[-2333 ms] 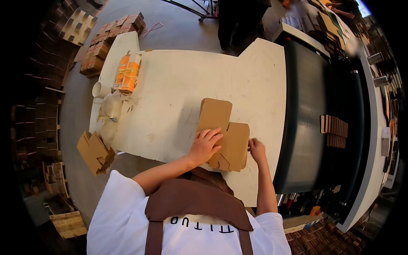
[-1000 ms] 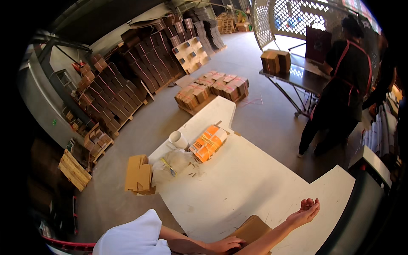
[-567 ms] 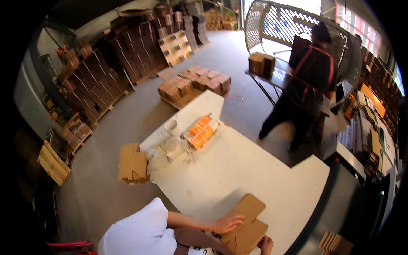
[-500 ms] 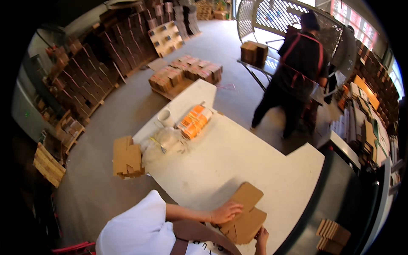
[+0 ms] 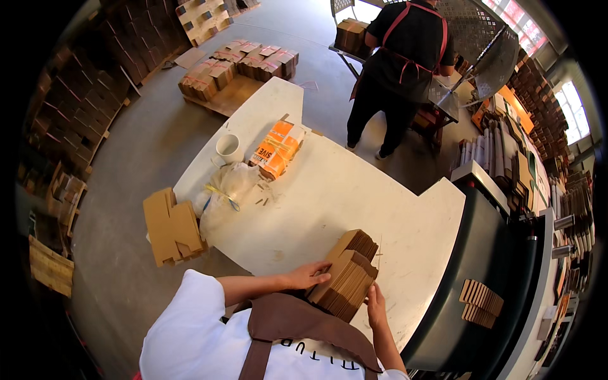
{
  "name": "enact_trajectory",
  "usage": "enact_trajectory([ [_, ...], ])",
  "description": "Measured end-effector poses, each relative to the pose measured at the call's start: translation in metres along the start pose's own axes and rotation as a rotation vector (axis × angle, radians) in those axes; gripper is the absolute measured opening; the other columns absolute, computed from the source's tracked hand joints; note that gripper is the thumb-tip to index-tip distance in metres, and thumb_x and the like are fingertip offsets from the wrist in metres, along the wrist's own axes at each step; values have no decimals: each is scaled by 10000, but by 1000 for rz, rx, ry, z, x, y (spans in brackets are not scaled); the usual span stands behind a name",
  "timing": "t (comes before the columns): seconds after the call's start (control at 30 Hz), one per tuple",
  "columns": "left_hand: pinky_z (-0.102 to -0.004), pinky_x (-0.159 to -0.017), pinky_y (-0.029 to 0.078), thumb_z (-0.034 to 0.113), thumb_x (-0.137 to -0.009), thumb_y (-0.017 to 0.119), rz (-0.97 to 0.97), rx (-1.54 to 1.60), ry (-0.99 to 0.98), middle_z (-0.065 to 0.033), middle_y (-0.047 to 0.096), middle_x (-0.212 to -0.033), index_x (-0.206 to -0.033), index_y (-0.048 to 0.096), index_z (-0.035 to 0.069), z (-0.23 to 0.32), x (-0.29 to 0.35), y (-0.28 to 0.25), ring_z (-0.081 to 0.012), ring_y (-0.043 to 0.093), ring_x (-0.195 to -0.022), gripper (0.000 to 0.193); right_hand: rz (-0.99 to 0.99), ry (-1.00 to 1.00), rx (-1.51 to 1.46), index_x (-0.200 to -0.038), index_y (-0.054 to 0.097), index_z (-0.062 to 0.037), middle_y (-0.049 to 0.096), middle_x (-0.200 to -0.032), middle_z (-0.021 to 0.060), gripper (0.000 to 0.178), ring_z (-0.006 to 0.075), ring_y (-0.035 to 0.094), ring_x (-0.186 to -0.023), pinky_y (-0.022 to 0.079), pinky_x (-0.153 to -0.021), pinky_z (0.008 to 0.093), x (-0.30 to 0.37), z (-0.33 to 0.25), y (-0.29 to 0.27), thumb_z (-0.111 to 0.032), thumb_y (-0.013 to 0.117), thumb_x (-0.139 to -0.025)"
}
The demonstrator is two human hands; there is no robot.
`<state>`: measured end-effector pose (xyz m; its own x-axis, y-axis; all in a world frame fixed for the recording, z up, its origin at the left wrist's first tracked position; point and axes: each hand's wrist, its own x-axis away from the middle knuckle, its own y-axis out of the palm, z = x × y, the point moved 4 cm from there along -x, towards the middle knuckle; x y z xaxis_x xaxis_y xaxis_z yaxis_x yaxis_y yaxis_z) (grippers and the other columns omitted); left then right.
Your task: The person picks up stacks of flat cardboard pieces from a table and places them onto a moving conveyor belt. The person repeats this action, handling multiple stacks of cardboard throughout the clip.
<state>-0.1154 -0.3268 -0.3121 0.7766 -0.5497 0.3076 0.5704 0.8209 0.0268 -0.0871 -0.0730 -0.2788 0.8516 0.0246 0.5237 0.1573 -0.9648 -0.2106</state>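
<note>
A stack of brown cardboard blanks (image 5: 345, 282) stands on the near part of the white table (image 5: 329, 202), its many thin edges facing up. My left hand (image 5: 308, 275) lies against its left side, with the fingers reaching toward its top. Along the right side my right hand (image 5: 376, 305) presses, its fingers partly hidden by the stack. Between them the two hands hold the stack.
On the table's far left are an orange-and-white package (image 5: 277, 150), a white mug (image 5: 228, 148) and a clear plastic bag (image 5: 231, 187). Cardboard blanks (image 5: 170, 228) sit at the left edge. More blanks (image 5: 481, 303) lie on the dark green belt (image 5: 443, 323). A co-worker (image 5: 405, 57) stands beyond.
The cardboard stack has been tipped: its broad face was showing before, and now its edges point up. My hands have shifted to its two sides. The whole view has moved too.
</note>
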Motion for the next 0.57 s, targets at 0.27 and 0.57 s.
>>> enact_trajectory([
  [0.27, -377, -1066, 284, 574, -912, 465, -2, 386, -18, -87, 312, -1452, -1477, 162, 61, 7, -18, -92, -212, 276, -1339, 821, -111, 34, -71, -1451, 280, -96, 425, -1384, 141, 657, 276, 446, -1249, 478, -907, 401, -78, -51, 101, -535, 345, -967],
  [0.57, -325, -902, 448, 361, -926, 507, 382, 543, -36, -94, 593, -1183, -1253, 516, 31, 32, -56, -348, -186, 551, -1086, 465, -144, -78, 165, -1445, 292, -71, 545, -1234, 133, 953, 203, 545, -977, 484, -751, 373, -270, -197, 242, -771, 377, -805],
])
